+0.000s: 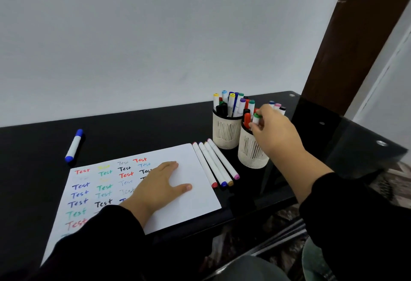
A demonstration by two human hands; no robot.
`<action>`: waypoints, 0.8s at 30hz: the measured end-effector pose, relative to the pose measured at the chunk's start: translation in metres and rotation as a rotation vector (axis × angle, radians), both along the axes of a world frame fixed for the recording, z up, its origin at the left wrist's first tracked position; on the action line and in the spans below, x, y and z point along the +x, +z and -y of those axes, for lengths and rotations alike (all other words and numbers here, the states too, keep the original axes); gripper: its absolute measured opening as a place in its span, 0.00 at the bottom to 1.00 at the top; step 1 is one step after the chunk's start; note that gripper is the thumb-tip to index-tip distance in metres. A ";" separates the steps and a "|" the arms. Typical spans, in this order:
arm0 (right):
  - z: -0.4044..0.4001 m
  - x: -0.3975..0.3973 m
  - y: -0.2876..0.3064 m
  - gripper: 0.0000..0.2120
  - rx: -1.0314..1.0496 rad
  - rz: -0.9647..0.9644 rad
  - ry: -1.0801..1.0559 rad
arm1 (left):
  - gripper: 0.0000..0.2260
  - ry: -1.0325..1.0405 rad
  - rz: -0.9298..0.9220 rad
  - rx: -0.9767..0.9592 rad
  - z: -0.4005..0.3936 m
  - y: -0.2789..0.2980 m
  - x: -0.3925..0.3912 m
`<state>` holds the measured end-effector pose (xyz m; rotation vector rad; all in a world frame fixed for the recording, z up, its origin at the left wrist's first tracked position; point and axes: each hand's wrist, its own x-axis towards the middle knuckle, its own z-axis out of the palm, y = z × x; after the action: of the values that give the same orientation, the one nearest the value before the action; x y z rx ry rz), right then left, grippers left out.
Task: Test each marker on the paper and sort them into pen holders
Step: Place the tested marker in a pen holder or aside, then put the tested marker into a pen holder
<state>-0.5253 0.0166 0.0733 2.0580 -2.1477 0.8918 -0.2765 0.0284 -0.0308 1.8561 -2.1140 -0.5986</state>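
Head-camera view is looking down on a glossy black tabletop (155, 129) set against a pale grey wall. The left hand (159, 186) is lying flat on a white sheet of paper (195, 200), fingers straight and together with the thumb spread out to the side, pressing the sheet down; the word "Test" is showing on the paper in rows of red, green, blue, black and faint yellow ink. The right hand (272, 128) is reaching over the nearer cream slotted pen holder (252, 154), its fingers pinching a white green-capped marker (256, 120) that is standing upright at the holder's mouth among other markers. Just beside and behind it, touching or nearly so, the farther cream slotted pen holder (225, 131) is standing packed with upright markers in many cap colours. Four white markers (214, 161) are lying side by side on the table between the paper's right edge and the holders, their red, blue, tan and pink tips pointing toward the person. A white marker with blue ends (74, 145) is lying alone, well apart, beyond the paper's far left corner.
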 end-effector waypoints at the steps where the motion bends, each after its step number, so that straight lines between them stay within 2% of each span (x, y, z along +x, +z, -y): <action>1: 0.000 0.000 0.000 0.10 -0.004 -0.004 -0.001 | 0.34 -0.002 0.003 0.001 0.000 0.000 0.000; 7: -0.003 0.003 0.000 0.18 -0.108 -0.054 0.027 | 0.34 -0.030 0.071 0.023 -0.001 0.001 0.000; 16: -0.017 0.041 0.006 0.14 -0.074 -0.123 0.207 | 0.32 -0.024 0.183 0.053 -0.009 0.013 0.007; 24: -0.002 0.129 -0.021 0.11 0.010 -0.182 0.451 | 0.33 0.127 0.186 0.084 -0.030 0.015 0.079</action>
<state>-0.3968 0.0182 0.0520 2.5669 -1.6294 0.6842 -0.1973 0.0588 -0.0156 2.1499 -2.0902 -0.5098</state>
